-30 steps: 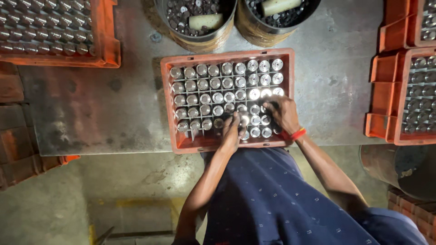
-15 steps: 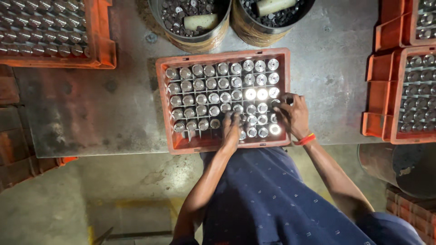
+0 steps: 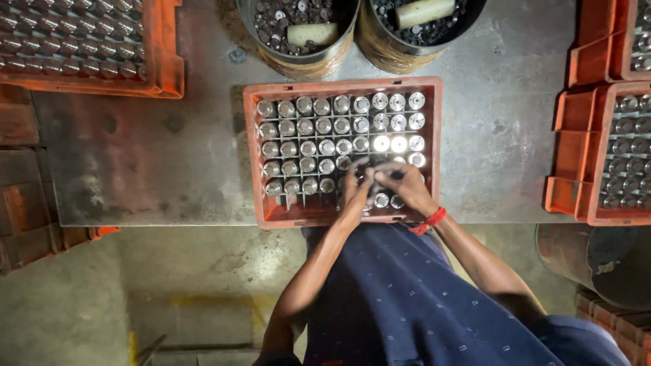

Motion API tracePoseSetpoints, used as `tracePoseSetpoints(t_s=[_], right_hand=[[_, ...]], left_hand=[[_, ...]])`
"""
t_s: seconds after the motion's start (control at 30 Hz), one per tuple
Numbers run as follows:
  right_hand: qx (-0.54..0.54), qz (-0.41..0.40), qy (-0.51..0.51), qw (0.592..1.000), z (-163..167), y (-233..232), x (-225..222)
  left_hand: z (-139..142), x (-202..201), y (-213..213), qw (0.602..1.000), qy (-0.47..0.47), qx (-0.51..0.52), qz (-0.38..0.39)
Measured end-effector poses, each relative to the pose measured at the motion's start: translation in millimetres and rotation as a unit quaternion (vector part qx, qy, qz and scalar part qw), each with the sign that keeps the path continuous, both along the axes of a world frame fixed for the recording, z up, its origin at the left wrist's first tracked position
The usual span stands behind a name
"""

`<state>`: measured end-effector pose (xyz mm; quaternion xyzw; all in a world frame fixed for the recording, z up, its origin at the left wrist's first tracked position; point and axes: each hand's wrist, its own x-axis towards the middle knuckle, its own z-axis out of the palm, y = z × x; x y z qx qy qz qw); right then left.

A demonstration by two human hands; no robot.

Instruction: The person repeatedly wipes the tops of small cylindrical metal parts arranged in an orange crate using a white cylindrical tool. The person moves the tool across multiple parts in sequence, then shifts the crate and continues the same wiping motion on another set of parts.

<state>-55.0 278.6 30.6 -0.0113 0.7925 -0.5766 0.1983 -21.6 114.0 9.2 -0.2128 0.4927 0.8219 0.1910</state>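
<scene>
An orange crate (image 3: 434, 135) sits on the grey metal table (image 3: 169, 156) right in front of me. It is packed with rows of shiny metal cylinders (image 3: 325, 129) standing upright. Both hands meet over the crate's near right rows. My left hand (image 3: 356, 186) has its fingers curled down among the cylinders there. My right hand (image 3: 400, 183), with a red band on the wrist, pinches something small and dark against the left fingers; what it is stays hidden. Some cylinders under the hands are covered.
Two round metal buckets (image 3: 302, 64) (image 3: 393, 51) of small parts stand behind the crate, each with a pale block on top. More orange crates of cylinders lie at the far left (image 3: 163, 74) and stacked at the right (image 3: 576, 156). A dark drum (image 3: 597, 264) stands below the table's right.
My right hand has moved left from the crate's right edge and joined the left hand over the near rows. The left hand has barely shifted.
</scene>
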Motion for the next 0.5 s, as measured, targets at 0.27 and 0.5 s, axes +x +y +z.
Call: tracePoseSetpoints(t_s=[0.27,0.5], right_hand=[[0.216,0.031,0.289,0.932,-3,3,-57],[0.291,0.049,-0.044,0.954,34,-16,-88]], left_hand=[[-1,-3,-28,0.989,-0.123,0.007,0.077],[2,3,-44,0.989,-0.118,0.031,0.080]])
